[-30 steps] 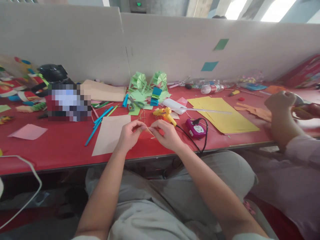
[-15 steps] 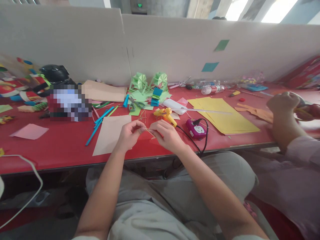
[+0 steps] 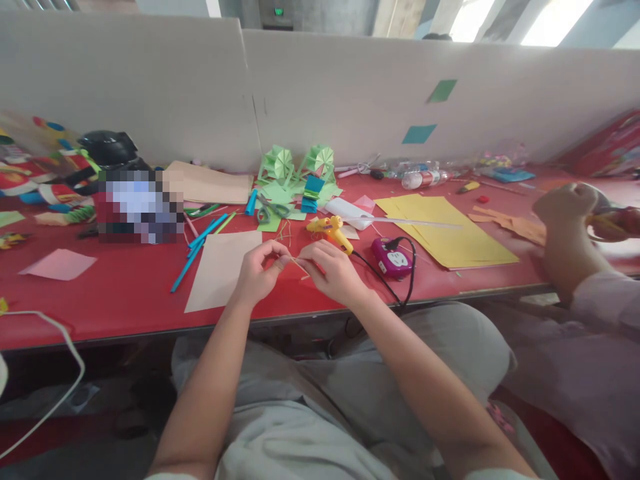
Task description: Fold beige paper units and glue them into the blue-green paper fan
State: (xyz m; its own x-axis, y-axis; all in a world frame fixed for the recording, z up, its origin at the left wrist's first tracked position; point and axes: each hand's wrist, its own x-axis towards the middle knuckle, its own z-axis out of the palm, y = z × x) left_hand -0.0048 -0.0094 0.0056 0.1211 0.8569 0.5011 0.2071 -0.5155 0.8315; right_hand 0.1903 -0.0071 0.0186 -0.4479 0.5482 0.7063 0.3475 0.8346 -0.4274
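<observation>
1. One thin strip [image 3: 299, 264] is held above the red table [image 3: 135, 293], in front of one yellow glue gun [image 3: 332, 230].
2. By the left hand [image 3: 261, 268], one end is pinched; its thumb and finger are pressed together.
3. By the right hand [image 3: 331, 268], the same strip is clamped between closed fingers.
4. Two green paper wheels [image 3: 278, 162] are placed near one partition [image 3: 350, 93], on which two paper squares [image 3: 419, 134] are stuck.

Bright daylight is admitted through washed-out windows [image 3: 557, 21] at upper right; the scene is softly blurred, and its outer edges are stretched.
</observation>
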